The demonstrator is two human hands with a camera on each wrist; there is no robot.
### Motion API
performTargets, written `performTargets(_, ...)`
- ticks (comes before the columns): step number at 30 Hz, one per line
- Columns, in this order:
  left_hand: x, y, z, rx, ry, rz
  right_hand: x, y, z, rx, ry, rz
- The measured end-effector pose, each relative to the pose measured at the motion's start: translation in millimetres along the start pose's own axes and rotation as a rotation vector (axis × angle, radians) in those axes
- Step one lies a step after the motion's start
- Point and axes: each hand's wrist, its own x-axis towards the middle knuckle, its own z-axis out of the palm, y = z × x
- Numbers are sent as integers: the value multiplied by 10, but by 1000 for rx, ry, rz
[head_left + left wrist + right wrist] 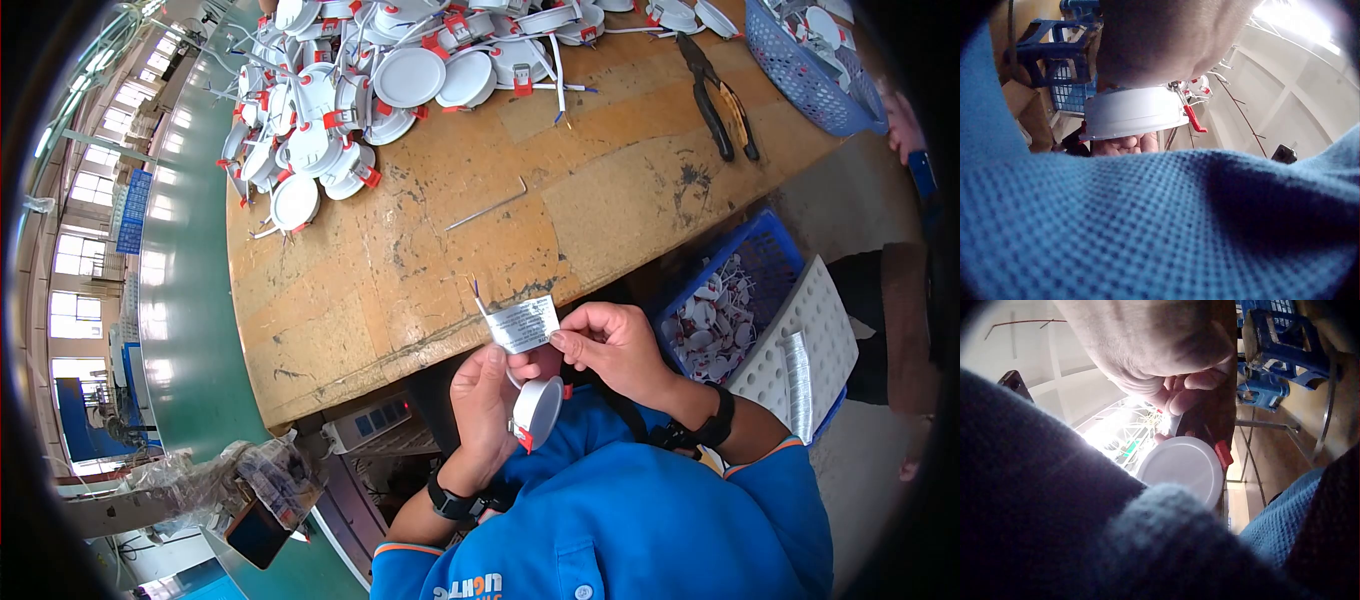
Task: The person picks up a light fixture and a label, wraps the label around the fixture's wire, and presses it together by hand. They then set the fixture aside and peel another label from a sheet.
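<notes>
In the head view a round white LED downlight [540, 412] with red-tipped spring clips hangs at my left hand [482, 405]. The thumb and fingers of that hand pinch its white cable, whose bare wire ends [474, 288] point up toward the table. Around the cable stands a silver printed label [522, 325], and my right hand [622, 352] pinches its right end between thumb and finger. In the left wrist view the white lamp body [1135, 112] shows under the hand. The lamp's flat face [1183, 470] appears below the right hand in the right wrist view.
A pile of downlights [330, 100] covers the table's far left. On the table lie a bent metal rod [487, 205] and pliers [715, 100]. A blue basket [815, 75] stands at the far right corner. Beside me are a blue crate [770, 240] of parts and a perforated white board [800, 340] bearing a label strip.
</notes>
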Motion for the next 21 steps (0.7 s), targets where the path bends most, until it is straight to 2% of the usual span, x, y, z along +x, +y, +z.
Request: performTargets(21, -21, 63, 13, 48, 57, -20, 35, -42, -13, -129, 3, 27)
